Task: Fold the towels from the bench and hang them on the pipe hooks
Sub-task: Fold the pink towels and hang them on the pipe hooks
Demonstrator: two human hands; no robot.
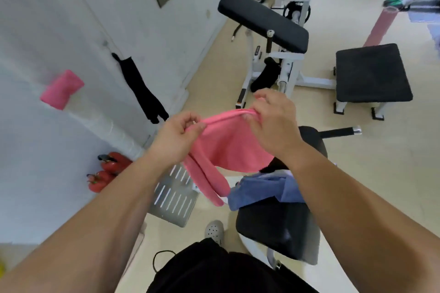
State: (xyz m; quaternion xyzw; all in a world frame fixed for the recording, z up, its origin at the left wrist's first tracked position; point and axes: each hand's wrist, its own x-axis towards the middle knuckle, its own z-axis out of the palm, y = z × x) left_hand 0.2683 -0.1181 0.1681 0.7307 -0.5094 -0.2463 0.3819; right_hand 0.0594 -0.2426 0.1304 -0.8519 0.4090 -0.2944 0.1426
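Hanging mid-frame between both hands: pink towel, top edge bunched and pulled roughly level, lower part sagging, a doubled strip trailing down-left toward the floor. Open air under it; nothing touching the hanging end.

Just below, a blue towel is lying crumpled on the black bench pad at lower centre. A second pink towel is sitting folded at upper left against the white wall; a black cloth is hanging beside it. Perforated metal plate on the floor left of the bench, red objects near the wall base. Gym machine pads are crowding the upper right, well apart from the towel.

Left hand is pinching the towel's left end, fingers curled closed. Right hand is gripping the right end, fingers bent over the bunched edge.
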